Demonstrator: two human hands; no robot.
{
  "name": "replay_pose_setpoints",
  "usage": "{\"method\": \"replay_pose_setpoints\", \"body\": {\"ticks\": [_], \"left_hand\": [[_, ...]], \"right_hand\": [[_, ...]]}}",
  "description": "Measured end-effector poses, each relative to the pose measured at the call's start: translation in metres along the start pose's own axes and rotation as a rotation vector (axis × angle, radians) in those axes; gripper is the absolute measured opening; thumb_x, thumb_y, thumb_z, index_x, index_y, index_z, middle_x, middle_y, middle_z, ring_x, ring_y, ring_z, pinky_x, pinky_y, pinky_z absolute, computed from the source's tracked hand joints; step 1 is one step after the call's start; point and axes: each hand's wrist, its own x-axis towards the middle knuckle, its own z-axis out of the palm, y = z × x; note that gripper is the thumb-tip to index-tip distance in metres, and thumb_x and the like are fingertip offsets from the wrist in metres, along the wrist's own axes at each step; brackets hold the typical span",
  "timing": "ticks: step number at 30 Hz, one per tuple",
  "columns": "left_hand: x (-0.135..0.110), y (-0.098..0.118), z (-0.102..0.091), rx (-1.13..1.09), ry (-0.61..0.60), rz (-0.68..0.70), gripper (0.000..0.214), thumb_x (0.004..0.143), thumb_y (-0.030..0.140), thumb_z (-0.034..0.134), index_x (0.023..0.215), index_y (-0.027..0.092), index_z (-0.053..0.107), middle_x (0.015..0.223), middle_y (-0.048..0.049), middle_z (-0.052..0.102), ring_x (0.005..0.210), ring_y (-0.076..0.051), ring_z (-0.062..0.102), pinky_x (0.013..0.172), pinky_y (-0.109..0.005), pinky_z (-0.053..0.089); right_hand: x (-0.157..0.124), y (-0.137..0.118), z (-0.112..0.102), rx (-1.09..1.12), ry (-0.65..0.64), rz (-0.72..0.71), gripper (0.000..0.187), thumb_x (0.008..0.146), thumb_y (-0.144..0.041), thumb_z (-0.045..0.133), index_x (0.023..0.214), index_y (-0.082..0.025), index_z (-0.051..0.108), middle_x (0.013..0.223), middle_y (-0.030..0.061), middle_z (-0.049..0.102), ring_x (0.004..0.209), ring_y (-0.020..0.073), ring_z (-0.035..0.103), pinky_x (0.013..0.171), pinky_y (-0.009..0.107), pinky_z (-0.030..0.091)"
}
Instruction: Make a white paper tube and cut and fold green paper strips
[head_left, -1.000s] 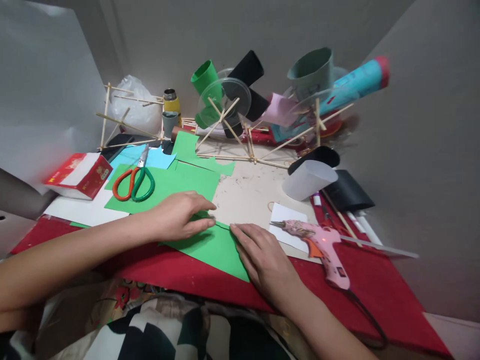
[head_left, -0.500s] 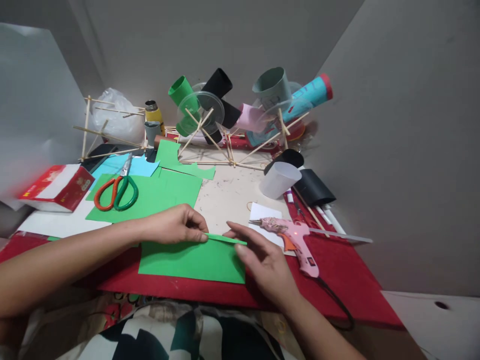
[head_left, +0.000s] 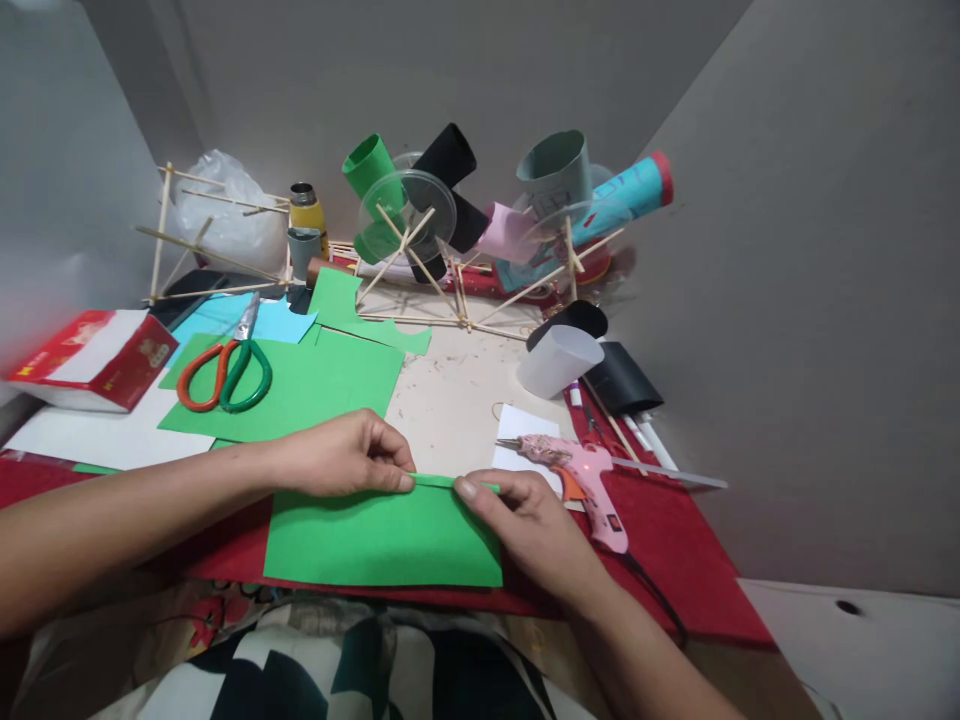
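A green paper sheet point(head_left: 375, 540) lies flat on the red mat point(head_left: 675, 570) in front of me. My left hand point(head_left: 345, 455) pinches its far edge near the middle, thumb and fingers closed on the paper. My right hand point(head_left: 525, 520) pinches the same edge at the far right corner, where a narrow strip is turned up. Both hands are closed on the sheet.
A pink glue gun point(head_left: 581, 470) lies just right of my right hand on white paper. Green-and-orange scissors point(head_left: 225, 365) rest on larger green sheets point(head_left: 322, 385) at left. A red box point(head_left: 90, 360), stick frames with paper cups point(head_left: 450, 220), a white cup point(head_left: 559, 360) and black rolls stand behind.
The green sheet has been turned from a slant to lie square to me. My right hand went from flat on the paper to pinching its far edge; the left hand kept its pinch.
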Motion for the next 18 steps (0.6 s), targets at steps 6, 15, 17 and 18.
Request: {"method": "replay_pose_setpoints", "body": {"ticks": [6, 15, 17, 18], "left_hand": [[0.0033, -0.0015, -0.0021, -0.007, -0.033, -0.014, 0.023, 0.079, 0.033, 0.068, 0.081, 0.010, 0.068, 0.062, 0.0026, 0.055, 0.056, -0.007, 0.041, 0.053, -0.019, 0.032], [0.0051, -0.0035, -0.0022, 0.019, -0.055, 0.003, 0.027, 0.079, 0.037, 0.068, 0.081, 0.010, 0.069, 0.061, 0.0028, 0.055, 0.055, -0.007, 0.041, 0.051, -0.018, 0.031], [0.0076, -0.0041, -0.0006, 0.006, -0.086, 0.011, 0.028, 0.079, 0.038, 0.068, 0.083, 0.010, 0.070, 0.060, 0.0036, 0.054, 0.054, -0.007, 0.039, 0.050, -0.018, 0.030], [0.0093, -0.0043, 0.0007, -0.002, -0.103, 0.018, 0.028, 0.079, 0.038, 0.069, 0.082, 0.011, 0.070, 0.058, 0.0043, 0.052, 0.054, -0.007, 0.037, 0.050, -0.018, 0.029]], "right_hand": [[0.0004, 0.0045, -0.0002, 0.024, 0.018, 0.015, 0.047, 0.086, -0.054, 0.053, 0.056, -0.018, 0.053, 0.054, -0.0029, 0.039, 0.054, 0.0117, 0.035, 0.050, 0.024, 0.032], [-0.0016, 0.0075, 0.0009, -0.002, 0.101, 0.003, 0.047, 0.090, -0.051, 0.053, 0.058, -0.017, 0.059, 0.055, -0.0026, 0.038, 0.055, 0.0121, 0.035, 0.051, 0.025, 0.031], [-0.0009, 0.0072, 0.0030, -0.010, 0.082, 0.007, 0.047, 0.091, -0.049, 0.052, 0.058, -0.016, 0.060, 0.056, -0.0019, 0.042, 0.056, 0.0123, 0.037, 0.052, 0.025, 0.033], [-0.0005, 0.0068, 0.0038, -0.017, 0.070, 0.009, 0.047, 0.091, -0.049, 0.052, 0.058, -0.016, 0.061, 0.057, -0.0013, 0.046, 0.057, 0.0126, 0.040, 0.053, 0.025, 0.035]]}}
